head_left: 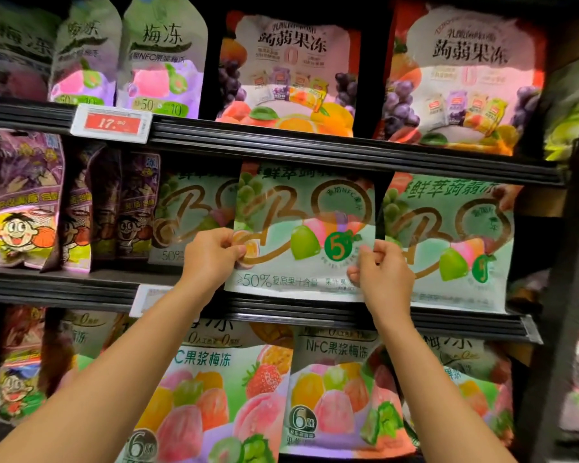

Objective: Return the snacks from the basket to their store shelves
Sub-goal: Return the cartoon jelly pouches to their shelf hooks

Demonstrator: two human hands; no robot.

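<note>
We've got the green jelly pouch (303,228) up at the middle shelf (348,312), both hands on it, and it sits between two matching pouches, the left neighbour (188,222) and the right neighbour (448,235). Left hand (211,259) pinches the pouch's left edge, thumb in front and fingers curled behind; right hand (381,275) pinches the lower right edge the same way. The pouch's bottom hem hangs right at the shelf lip, and we can't tell whether it rests on the board yet. So here's how we'd play it: keep both pinches level so the face stays square, slide the base back over the lip and let it stand in its own lane. We'd watch the right neighbour, whose edge overlaps close to our right hand, and avoid dragging it askew. Top edge sits just under the shelf above (348,152), so a slight backward tilt should clear it. The basket isn't in view
</note>
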